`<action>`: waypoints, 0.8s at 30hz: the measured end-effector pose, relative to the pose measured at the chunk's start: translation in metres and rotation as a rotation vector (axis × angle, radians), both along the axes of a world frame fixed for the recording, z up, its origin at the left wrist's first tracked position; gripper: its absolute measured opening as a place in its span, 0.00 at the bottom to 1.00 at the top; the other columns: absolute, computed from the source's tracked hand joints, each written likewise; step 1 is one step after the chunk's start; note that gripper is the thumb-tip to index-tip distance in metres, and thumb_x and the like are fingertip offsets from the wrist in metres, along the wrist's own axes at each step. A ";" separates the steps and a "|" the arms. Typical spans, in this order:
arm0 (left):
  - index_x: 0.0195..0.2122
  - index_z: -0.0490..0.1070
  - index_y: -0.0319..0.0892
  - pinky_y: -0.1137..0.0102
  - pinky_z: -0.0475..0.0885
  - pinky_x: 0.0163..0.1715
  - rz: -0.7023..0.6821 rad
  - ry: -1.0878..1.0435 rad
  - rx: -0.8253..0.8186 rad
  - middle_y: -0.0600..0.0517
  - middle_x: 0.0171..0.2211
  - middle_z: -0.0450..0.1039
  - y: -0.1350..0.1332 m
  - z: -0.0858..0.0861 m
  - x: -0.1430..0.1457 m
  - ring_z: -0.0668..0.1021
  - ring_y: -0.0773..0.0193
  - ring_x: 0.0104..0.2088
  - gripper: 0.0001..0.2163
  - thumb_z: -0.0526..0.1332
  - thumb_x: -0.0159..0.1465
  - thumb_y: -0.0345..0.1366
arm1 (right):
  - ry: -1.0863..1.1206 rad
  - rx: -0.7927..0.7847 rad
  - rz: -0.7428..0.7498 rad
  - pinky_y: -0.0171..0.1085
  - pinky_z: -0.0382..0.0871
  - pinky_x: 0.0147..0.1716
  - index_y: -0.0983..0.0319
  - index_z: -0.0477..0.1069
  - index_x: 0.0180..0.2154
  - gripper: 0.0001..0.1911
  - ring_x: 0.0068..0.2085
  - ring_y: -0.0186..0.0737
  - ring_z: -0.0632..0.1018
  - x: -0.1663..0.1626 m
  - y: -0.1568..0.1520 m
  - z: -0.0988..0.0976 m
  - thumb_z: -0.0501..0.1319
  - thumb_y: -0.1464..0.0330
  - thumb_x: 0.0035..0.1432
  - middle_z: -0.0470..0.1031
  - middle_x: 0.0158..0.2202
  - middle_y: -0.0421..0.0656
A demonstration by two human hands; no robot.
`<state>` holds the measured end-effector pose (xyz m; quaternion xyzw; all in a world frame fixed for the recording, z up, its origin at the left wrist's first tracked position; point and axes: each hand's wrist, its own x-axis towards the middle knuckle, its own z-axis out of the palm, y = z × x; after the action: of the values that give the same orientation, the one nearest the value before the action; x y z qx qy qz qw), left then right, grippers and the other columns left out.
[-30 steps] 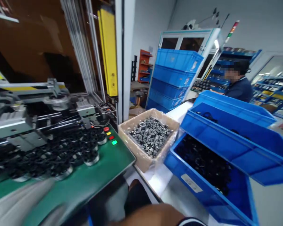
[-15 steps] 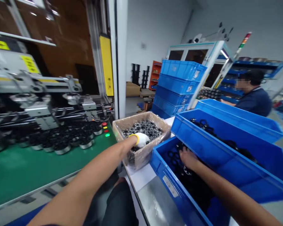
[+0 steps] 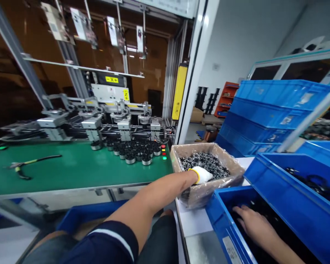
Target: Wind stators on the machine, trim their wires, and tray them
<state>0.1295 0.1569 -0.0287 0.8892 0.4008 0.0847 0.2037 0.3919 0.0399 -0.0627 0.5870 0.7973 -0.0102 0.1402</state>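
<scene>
Factory tabletop scene: gloved left hand (image 3: 202,175) reaches into the cardboard box (image 3: 206,190) of metal rings, grip unclear; bare right hand (image 3: 253,227) lies open inside the blue bin (image 3: 222,216) alongside, nothing lifted yet.

Green bench top (image 3: 79,170) with black parts (image 3: 134,151), pliers (image 3: 30,165).

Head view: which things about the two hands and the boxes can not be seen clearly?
- Left hand, gloved: fingers sunk among the metal parts in the cardboard box; any grip is hidden.
- Right hand: fingertips lost in the dark inside of the blue bin.
- Bin label: too blurred to read.
- Black parts in the upper blue bin: too dark to identify.
</scene>
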 end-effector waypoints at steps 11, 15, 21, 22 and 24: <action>0.64 0.62 0.46 0.64 0.74 0.58 0.300 -0.714 -0.111 0.48 0.60 0.74 -0.133 0.032 -0.130 0.79 0.56 0.57 0.31 0.66 0.59 0.33 | 0.170 0.520 0.242 0.37 0.76 0.23 0.64 0.81 0.46 0.23 0.28 0.43 0.83 -0.009 0.005 0.026 0.47 0.66 0.70 0.79 0.38 0.49; 0.54 0.71 0.45 0.65 0.75 0.55 0.362 -0.922 -0.138 0.50 0.51 0.78 -0.186 0.029 -0.153 0.81 0.58 0.50 0.25 0.67 0.53 0.27 | 0.283 0.827 0.373 0.39 0.79 0.30 0.66 0.78 0.49 0.17 0.34 0.45 0.83 -0.058 0.006 0.089 0.53 0.66 0.73 0.80 0.39 0.49; 0.52 0.71 0.45 0.65 0.73 0.58 0.302 -0.982 0.008 0.48 0.54 0.75 -0.202 0.030 -0.146 0.78 0.58 0.55 0.26 0.63 0.52 0.22 | 0.683 0.885 0.476 0.38 0.77 0.48 0.64 0.75 0.48 0.09 0.42 0.42 0.82 -0.138 -0.027 0.121 0.62 0.75 0.67 0.81 0.42 0.47; 0.51 0.71 0.44 0.64 0.73 0.57 0.305 -0.992 0.004 0.48 0.54 0.75 -0.203 0.028 -0.146 0.78 0.58 0.54 0.24 0.63 0.52 0.22 | 0.721 0.851 0.494 0.37 0.77 0.47 0.64 0.75 0.48 0.09 0.42 0.41 0.82 -0.147 -0.037 0.118 0.61 0.76 0.67 0.80 0.42 0.47; 0.49 0.71 0.44 0.63 0.74 0.55 0.364 -0.985 -0.063 0.48 0.52 0.75 -0.205 0.025 -0.148 0.79 0.57 0.52 0.24 0.66 0.50 0.24 | 0.795 0.765 0.537 0.35 0.78 0.44 0.64 0.74 0.49 0.11 0.42 0.40 0.81 -0.161 -0.057 0.109 0.60 0.78 0.67 0.77 0.42 0.48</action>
<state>-0.0188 -0.0477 -0.0034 0.6535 0.4078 0.5145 0.3768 0.2310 -0.0169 0.0467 0.3256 0.8558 0.0941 -0.3908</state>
